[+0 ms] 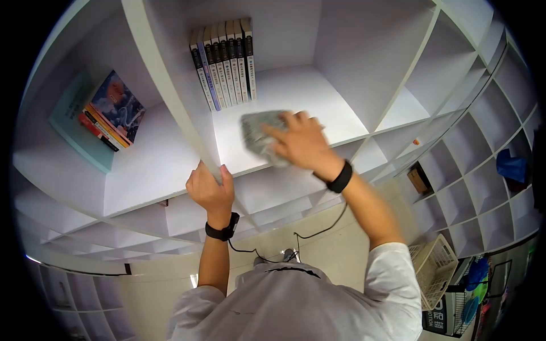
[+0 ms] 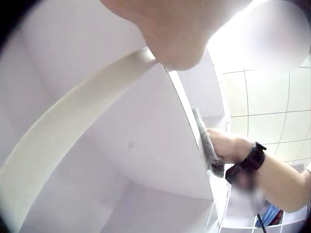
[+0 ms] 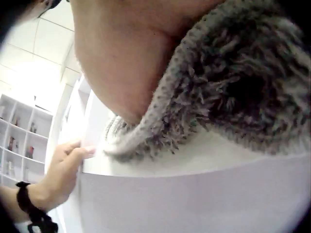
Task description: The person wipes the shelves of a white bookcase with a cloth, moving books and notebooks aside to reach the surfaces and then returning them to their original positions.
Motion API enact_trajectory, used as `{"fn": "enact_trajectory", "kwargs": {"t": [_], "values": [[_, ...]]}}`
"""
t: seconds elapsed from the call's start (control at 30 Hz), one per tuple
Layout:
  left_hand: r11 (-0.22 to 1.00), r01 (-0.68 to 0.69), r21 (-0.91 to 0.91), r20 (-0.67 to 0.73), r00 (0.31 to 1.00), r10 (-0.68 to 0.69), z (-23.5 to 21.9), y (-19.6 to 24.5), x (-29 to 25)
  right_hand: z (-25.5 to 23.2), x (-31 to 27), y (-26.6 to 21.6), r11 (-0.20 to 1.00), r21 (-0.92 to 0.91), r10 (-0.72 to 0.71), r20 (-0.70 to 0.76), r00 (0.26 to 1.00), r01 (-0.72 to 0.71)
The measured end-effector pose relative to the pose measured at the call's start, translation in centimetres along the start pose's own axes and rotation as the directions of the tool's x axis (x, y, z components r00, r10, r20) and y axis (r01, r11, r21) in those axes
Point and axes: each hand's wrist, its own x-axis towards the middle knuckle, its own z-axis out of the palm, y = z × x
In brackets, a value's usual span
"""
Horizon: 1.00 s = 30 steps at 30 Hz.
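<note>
In the head view, my right hand (image 1: 304,142) lies over a grey shaggy cleaning cloth (image 1: 256,133), fingers spread, pressing it on the white shelf board (image 1: 335,113). The cloth and hand are blurred there. Up close in the right wrist view, the cloth (image 3: 228,82) shows long pile and a knitted edge, which bends up beside the palm. My left hand (image 1: 211,190) grips the front edge of the upright divider (image 1: 170,91), its thumb on the right side and its fingers on the left. The left wrist view shows the cloth (image 2: 206,141) flat against the board's front part.
A row of books (image 1: 224,68) stands at the back left of this compartment. Left of the divider, more books (image 1: 116,111) lean beside a pale teal book or folder (image 1: 79,125). A plastic crate (image 1: 435,270) is on the floor at right, near a cube shelf (image 1: 466,187).
</note>
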Motion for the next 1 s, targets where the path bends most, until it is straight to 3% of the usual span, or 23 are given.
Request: {"fn": "enact_trajectory", "kwargs": {"t": [0.07, 0.1, 0.13, 0.23, 0.3, 0.33, 0.37, 0.43, 0.5, 0.57, 0.6, 0.63, 0.67, 0.77, 0.83, 0.9, 0.97, 1.0], "values": [[1.000, 0.031, -0.003, 0.038, 0.999, -0.031, -0.1, 0.1, -0.1, -0.1, 0.3, 4.2, 0.978, -0.135, 0.180, 0.145, 0.973, -0.161], [0.999, 0.031, -0.005, 0.037, 0.999, -0.031, -0.1, 0.2, -0.1, -0.5, 0.6, 6.5, 0.946, -0.183, 0.309, 0.254, 0.917, -0.268], [0.999, 0.046, -0.008, 0.041, 0.998, -0.046, 0.0, 0.2, -0.1, -0.4, 0.6, 8.4, 0.895, -0.250, 0.429, 0.245, 0.870, -0.370], [0.999, 0.042, 0.015, 0.005, 0.999, -0.042, 0.6, 0.1, -0.3, -2.1, 2.4, 9.6, 0.883, -0.319, 0.454, 0.400, 0.796, -0.343], [0.999, 0.030, 0.041, -0.042, 0.999, -0.028, 1.2, -0.1, -0.6, 0.2, 4.3, 9.1, 0.933, -0.254, 0.343, 0.424, 0.838, -0.253], [0.998, 0.014, 0.063, -0.060, 0.998, -0.010, 1.4, -0.3, -0.7, -1.2, 5.3, 5.8, 0.948, -0.210, 0.307, 0.420, 0.854, -0.238], [0.996, -0.004, 0.084, -0.081, 0.997, 0.011, 1.6, -0.3, -0.6, -1.2, 6.4, 4.2, 0.978, -0.137, 0.205, 0.443, 0.873, -0.160], [0.995, -0.026, 0.101, -0.112, 0.993, 0.038, 1.6, -0.3, -0.3, -0.3, 8.1, 1.0, 0.984, -0.175, 0.030, 0.407, 0.913, 0.046], [0.992, -0.044, 0.118, -0.136, 0.989, 0.060, 1.7, -0.3, -0.3, 0.1, 9.0, 0.0, 0.978, -0.177, -0.031, 0.388, 0.921, 0.107], [0.991, -0.058, 0.120, -0.152, 0.985, 0.076, 1.8, -0.5, -0.5, -0.7, 9.5, 0.8, 1.000, -0.010, 0.028, 0.343, 0.939, -0.026], [0.991, -0.061, 0.120, -0.153, 0.985, 0.079, 1.8, -0.6, -0.5, -1.0, 9.2, 0.9, 1.000, -0.010, 0.029, 0.341, 0.940, -0.028], [0.991, -0.055, 0.123, -0.148, 0.986, 0.073, 1.9, -0.6, -0.5, -1.6, 8.8, 1.1, 0.988, 0.152, -0.074, 0.315, 0.946, 0.027], [0.991, -0.046, 0.128, -0.145, 0.987, 0.065, 2.0, -0.6, -0.6, -1.9, 8.5, 1.0, 0.947, 0.308, -0.176, 0.274, 0.945, 0.087], [0.991, -0.052, 0.126, -0.162, 0.984, 0.073, 2.2, -0.7, -0.9, -3.4, 7.3, -2.2, 0.971, 0.241, -0.100, 0.364, 0.926, 0.010], [0.992, -0.063, 0.113, -0.147, 0.986, 0.079, 1.9, -0.6, -0.6, -2.3, 7.5, -2.7, 0.947, 0.321, -0.099, 0.359, 0.928, -0.023], [0.992, -0.068, 0.102, -0.139, 0.987, 0.082, 1.9, -0.6, -0.5, -2.9, 6.9, -2.9, 0.925, 0.303, -0.332, 0.343, 0.879, 0.231], [0.987, -0.079, 0.137, -0.171, 0.980, 0.102, 2.2, -0.7, -0.7, -3.5, 6.9, -2.6, 0.926, 0.277, -0.350, 0.366, 0.863, 0.257], [0.987, -0.080, 0.140, -0.174, 0.979, 0.104, 2.2, -0.7, -0.8, -3.1, 7.0, -2.0, 0.879, 0.389, -0.414, 0.337, 0.846, 0.275]]}}
